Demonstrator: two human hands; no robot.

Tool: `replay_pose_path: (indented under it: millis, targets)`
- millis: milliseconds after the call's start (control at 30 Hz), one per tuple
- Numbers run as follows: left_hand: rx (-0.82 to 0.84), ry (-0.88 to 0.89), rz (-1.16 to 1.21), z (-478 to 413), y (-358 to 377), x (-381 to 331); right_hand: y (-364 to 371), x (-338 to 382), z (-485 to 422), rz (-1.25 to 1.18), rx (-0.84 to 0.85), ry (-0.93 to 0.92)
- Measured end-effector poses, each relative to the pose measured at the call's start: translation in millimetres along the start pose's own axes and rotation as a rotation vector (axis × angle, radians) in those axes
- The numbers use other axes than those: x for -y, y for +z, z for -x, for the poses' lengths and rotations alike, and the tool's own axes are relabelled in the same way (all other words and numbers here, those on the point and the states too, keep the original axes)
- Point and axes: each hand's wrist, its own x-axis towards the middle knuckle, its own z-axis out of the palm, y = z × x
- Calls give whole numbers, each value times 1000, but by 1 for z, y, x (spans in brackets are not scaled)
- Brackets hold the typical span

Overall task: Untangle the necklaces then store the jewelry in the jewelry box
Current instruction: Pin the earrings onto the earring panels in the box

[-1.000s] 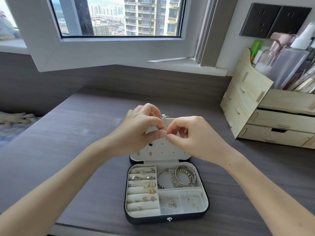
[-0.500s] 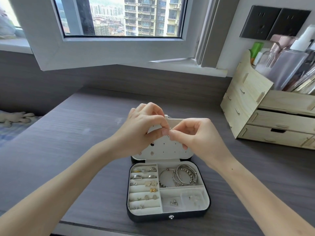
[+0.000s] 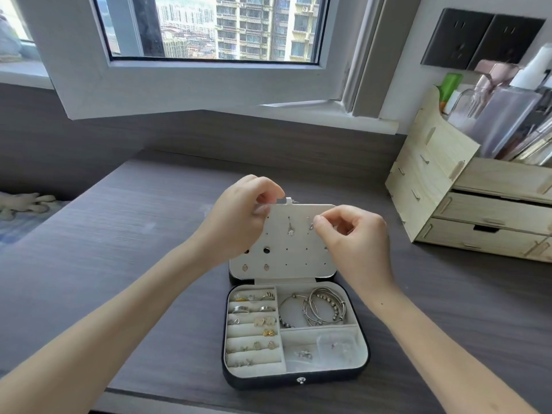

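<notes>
Left hand (image 3: pixel 236 216) pinches the panel (image 3: pixel 280 261) by its far left corner to steady it upright, so the right hand (image 3: pixel 355 234), pinching an earring (image 3: pixel 312 226), can probably seat it in a hole.

Wide bare surface (image 3: pixel 104 264) left of the jewelry box (image 3: pixel 268 383), easy arm room. Right side: open strip, then wooden organizer (image 3: pixel 430 174) walls off far right. Upright earring panel (image 3: pixel 298 261) blocks my fingers (image 3: pixel 325 224) from reaching behind the box. Open window sash (image 3: pixel 194 91) juts in above far edge.

Open black jewelry box (image 3: pixel 328 380); bangles (image 3: pixel 325 306) inside.
</notes>
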Motion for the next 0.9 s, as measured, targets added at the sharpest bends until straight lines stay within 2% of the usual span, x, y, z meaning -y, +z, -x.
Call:
replay_pose_path:
  millis: [233, 467, 667, 900]
  targets:
    - [-42, -9, 34, -1, 2, 2, 9, -2, 5, 105, -111, -57]
    - [-54, -9, 56, 0, 1, 0, 15, 1, 5, 151, -108, -95]
    - [-65, 2, 83, 4, -1, -2, 6, 9, -11, 294, 66, 18]
    - [-81, 24, 66, 7, 0, -6, -6, 21, -27, 544, 263, -80]
